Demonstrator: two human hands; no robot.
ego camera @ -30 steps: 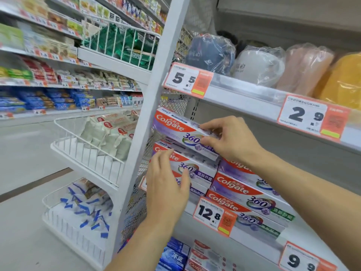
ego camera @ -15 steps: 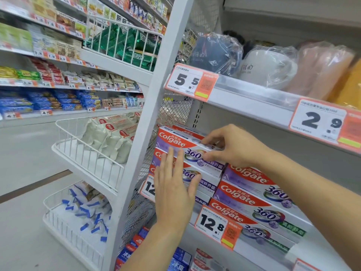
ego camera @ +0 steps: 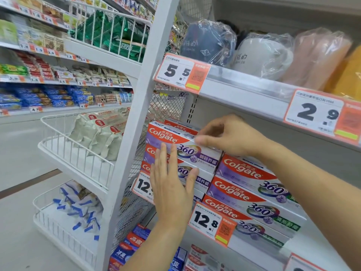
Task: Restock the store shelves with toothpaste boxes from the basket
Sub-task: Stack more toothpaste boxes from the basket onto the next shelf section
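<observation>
Pressing flat against the stacked Colgate boxes [ego camera: 197,181], the left hand [ego camera: 172,186] has its fingers straight and spread. Just beyond, the right hand [ego camera: 228,136] pinches the top toothpaste box [ego camera: 175,141] at its upper edge, the box lying on the stack under the upper shelf [ego camera: 244,90].

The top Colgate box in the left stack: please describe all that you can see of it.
The top Colgate box is a long carton, seemingly cardboard, with a red Colgate band, a white and purple face and a "360°" logo. It lies flat on the left stack. The right hand pinches its upper right edge; the left hand presses flat fingers on its front.
</observation>
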